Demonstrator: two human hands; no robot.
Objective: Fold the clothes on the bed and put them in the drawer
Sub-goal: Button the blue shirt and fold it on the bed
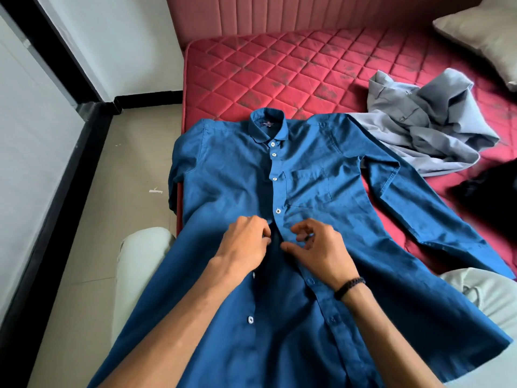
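The blue button-up shirt [305,191] lies face up on the red quilted mattress [279,71], collar at the far end and hem running toward the person, so its long axis points straight away from the viewer. Its left edge and left sleeve hang off the mattress's left side, and the near part drapes over the person's lap. The placket runs down the middle, fastened from the collar through four white buttons; below that it gapes, with more buttons lower down not yet done.

Both hands meet at that gap. The left hand [246,242] sits on the button side, fingers curled and pinching the cloth edge. The right hand [316,245] sits on the buttonhole side, thumb and fingers pinching the placket edge. They are just beside each other, one either side of the opening, so the next button lies between them and neither needs to reach.

My reading is that buttoning comes before folding here, working down toward the hem.

A crumpled grey shirt [419,121] lies far right, a dark garment [492,191] at the right edge, and a beige pillow [486,32] in the far corner.
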